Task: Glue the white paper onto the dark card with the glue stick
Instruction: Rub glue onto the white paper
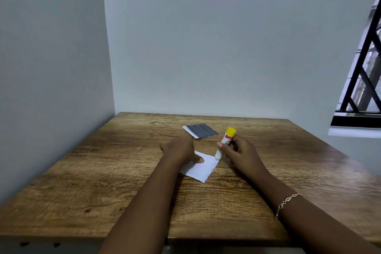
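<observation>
Both forearms reached forward, converging slightly. The left hand (179, 149) lay palm down, its thumb pressing the white paper (203, 169). The right hand (240, 152) curled its fingers and thumb round the glue stick (227, 137).

A right hand (239, 151) presses a yellow-capped glue stick (225, 142) onto a white paper sheet (203, 168), held flat by the left hand (181, 148), on a wooden surface (103, 171).

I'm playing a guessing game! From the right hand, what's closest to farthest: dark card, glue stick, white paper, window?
1. glue stick: held in the right hand.
2. white paper: just left, under the stick's tip.
3. dark card: farther back, to the left.
4. window: far off on the right.
</observation>
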`<state>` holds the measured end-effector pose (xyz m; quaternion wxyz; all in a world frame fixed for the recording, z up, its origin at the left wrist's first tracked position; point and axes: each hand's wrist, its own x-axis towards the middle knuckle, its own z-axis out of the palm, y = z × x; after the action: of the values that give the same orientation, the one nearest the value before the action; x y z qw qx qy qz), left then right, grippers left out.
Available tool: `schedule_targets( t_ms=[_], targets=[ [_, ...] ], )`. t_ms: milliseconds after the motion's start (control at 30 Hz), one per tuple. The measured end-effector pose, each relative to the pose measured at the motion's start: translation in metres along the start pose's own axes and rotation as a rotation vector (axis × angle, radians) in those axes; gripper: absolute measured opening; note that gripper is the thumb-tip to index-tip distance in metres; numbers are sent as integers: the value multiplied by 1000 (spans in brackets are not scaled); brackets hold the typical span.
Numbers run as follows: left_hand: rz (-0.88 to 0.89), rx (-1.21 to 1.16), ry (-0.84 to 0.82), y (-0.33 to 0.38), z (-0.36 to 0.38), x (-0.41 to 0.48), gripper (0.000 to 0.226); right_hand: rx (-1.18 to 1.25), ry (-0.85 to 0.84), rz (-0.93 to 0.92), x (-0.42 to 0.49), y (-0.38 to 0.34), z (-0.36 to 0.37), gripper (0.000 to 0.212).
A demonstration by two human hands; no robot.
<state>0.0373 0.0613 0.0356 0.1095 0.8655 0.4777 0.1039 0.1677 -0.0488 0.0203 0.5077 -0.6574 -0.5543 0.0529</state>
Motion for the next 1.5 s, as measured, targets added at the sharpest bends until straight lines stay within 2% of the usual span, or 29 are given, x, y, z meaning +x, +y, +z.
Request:
schedule_targets(
  t_ms=[300,633,1033,1233,1400,1500],
  targets=[
    [-10,-1,-5,-2,2,3,47,-135,-26,-77,2,1,4,15],
    [-16,-2,-11,-2,2,4,50,-119,-75,-109,-4,-6,5,16],
    [14,-23,14,-3,2,0,47,-89,-183,-263,-12,-17,7,13],
    [31,-28,15,-3,0,0,35,-82,-243,-341,-16,-22,8,7],
    [24,-41,23,-3,-1,-2,28,-53,-268,-356,-20,-26,10,21],
    [12,-32,20,-2,-3,-4,27,-48,-291,-384,-21,-27,12,20]
  ],
)
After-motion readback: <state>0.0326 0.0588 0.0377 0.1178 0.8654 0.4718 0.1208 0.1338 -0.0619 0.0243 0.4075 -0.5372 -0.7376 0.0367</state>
